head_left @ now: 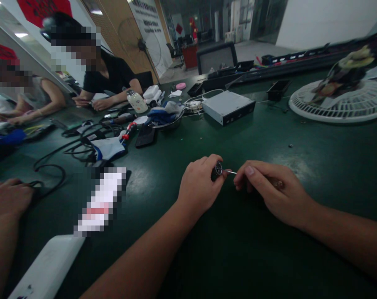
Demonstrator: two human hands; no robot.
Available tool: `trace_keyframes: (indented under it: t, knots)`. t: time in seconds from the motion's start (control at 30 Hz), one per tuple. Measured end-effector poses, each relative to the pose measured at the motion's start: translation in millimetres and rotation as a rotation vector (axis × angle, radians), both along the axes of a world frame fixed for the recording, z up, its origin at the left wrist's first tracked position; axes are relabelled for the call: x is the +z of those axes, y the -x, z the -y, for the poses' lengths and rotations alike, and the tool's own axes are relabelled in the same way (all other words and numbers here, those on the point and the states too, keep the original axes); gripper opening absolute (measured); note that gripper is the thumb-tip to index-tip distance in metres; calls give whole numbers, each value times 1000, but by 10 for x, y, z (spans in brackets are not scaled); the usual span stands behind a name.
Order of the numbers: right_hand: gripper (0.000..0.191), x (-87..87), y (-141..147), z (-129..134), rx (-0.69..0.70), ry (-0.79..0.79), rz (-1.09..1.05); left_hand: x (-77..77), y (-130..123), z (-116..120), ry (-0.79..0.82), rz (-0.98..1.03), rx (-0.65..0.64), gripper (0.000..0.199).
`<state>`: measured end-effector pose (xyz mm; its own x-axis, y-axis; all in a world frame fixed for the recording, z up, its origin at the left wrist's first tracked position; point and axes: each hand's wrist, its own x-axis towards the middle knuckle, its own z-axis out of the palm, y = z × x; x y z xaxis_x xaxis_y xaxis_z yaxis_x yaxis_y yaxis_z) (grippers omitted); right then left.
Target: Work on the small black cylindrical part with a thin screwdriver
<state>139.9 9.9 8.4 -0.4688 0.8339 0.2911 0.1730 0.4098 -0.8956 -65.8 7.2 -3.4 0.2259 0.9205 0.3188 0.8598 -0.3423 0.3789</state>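
Gripping dark round part point(219, 169), left hand point(199, 185), right hand point(268, 187) beside

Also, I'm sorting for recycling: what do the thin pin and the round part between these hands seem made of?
The thin pin looks like bright steel, from its silvery glint. The small round part is dark with a shiny rim, perhaps metal; too small to tell.
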Motion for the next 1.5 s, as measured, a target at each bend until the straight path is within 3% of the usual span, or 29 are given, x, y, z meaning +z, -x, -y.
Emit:
trace_keyframes:
  t: [0.37,0.53,0.7,0.83,1.1,1.23,1.37,1.5]
  knots:
    - [30,18,7,-16,62,44,51,-5,-28,17,74,-70,101,25]
    - [33,24,6,15,-112,25,-50,-32,-11,11,73,-58,141,23]
    - [28,-27,6,-34,-288,31,-59,4,-14,8,63,-68,38,20]
    - [15,-108,34,-101,-193,-83,175,27,-29,10,71,-79,-40,15]
    - [17,-209,57,-122,-19,-317,485,20,-30,-5,81,-74,-86,9]
    - [16,-170,62,-115,-23,-323,463,17,-40,-4,84,-83,-77,7]
    - [17,-105,72,-77,-54,-229,389,13,-39,4,54,-103,-39,8]
    - [18,-83,48,-76,-336,-130,94,15,-33,13,9,-119,38,12]
